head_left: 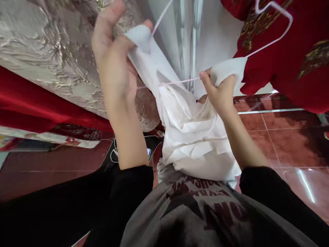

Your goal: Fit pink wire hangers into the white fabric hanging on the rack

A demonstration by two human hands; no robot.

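- The left hand (113,65), upper centre-left, clenches the crumpled white cloth garment (195,137) at one shoulder.
- The right hand (221,91), centre-right, pinches the thin pale pink wire hanger (177,82) and the garment's other shoulder.
- The garment hangs mid-frame between both.

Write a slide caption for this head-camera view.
Left hand and right hand grip a white cloth garment with a thin pale wire hanger.
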